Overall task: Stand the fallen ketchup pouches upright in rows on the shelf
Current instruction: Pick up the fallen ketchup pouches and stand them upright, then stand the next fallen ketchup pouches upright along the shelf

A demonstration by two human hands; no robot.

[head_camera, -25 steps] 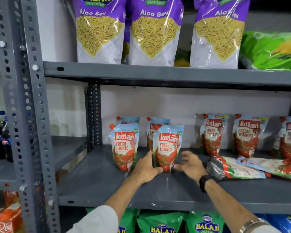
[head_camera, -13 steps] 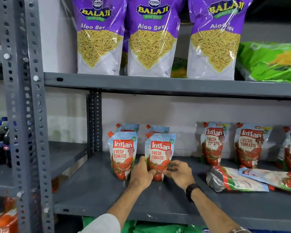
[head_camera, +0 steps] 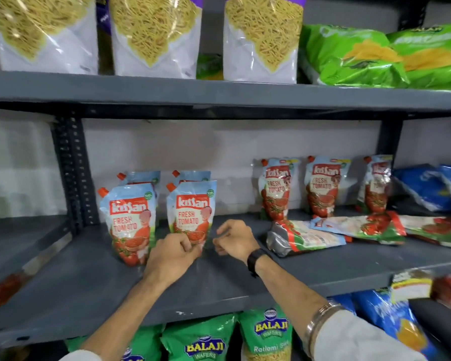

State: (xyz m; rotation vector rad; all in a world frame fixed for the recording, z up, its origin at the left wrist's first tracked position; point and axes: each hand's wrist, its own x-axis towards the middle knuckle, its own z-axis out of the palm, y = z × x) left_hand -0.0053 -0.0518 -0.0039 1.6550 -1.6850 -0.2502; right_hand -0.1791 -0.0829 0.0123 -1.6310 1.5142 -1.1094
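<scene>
Two ketchup pouches stand upright in front on the grey shelf (head_camera: 219,285): one at left (head_camera: 129,222) and one beside it (head_camera: 192,212), with two more upright behind them. My left hand (head_camera: 173,250) touches the bottom of the second front pouch, fingers curled against it. My right hand (head_camera: 233,239) hovers just right of that pouch, fingers loosely bent, holding nothing. Three more pouches (head_camera: 276,188) stand against the back wall at right. Fallen pouches (head_camera: 305,238) lie flat in front of them, overlapping toward the right (head_camera: 359,226).
The shelf above holds Aloo Sev bags (head_camera: 154,35) and green snack bags (head_camera: 354,56). Blue bags (head_camera: 427,186) lean at the far right of the ketchup shelf. Green Balaji packs (head_camera: 268,332) sit on the shelf below. A perforated upright (head_camera: 73,173) bounds the left.
My right hand has come off the second front pouch and drawn back to its right. My left hand stays at the pouch's base. The view has shifted right and closer.
</scene>
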